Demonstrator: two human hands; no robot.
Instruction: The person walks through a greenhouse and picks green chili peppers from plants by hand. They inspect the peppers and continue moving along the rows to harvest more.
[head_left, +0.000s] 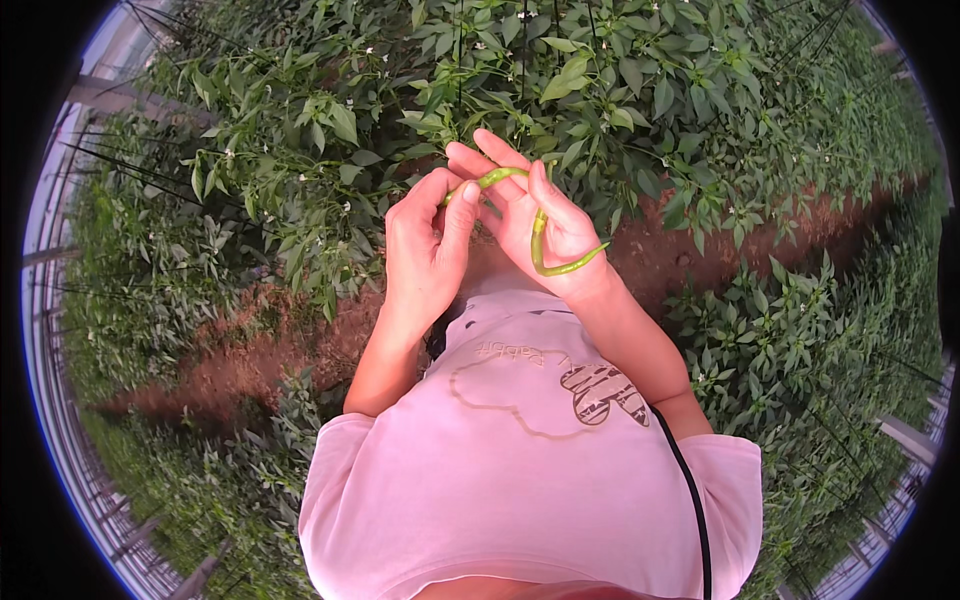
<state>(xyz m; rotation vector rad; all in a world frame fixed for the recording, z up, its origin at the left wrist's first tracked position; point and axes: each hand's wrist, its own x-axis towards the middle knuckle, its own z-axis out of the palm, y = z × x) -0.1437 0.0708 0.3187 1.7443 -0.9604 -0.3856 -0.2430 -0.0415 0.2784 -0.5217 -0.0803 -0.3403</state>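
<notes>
My left hand (426, 240), back upward, pinches a slender green chili pepper (501, 175) between thumb and fingers. This pepper reaches across to the fingers of my right hand (551, 214), and its far end passes behind the right thumb. The right palm faces up, its fingers partly spread. A second green chili pepper (537, 247), sharply bent, lies along that palm under the thumb, with its thin tip over the wrist. Both hands are close together in front of my chest, above the soil.
Leafy pepper plants (345, 135) with small white flowers rise ahead, and more plants (772, 337) grow behind at the right. A bare soil path (285, 352) runs across beneath me. Dark support strings (523, 45) hang among the plants. A black cord (686, 480) crosses my pale shirt (510, 487).
</notes>
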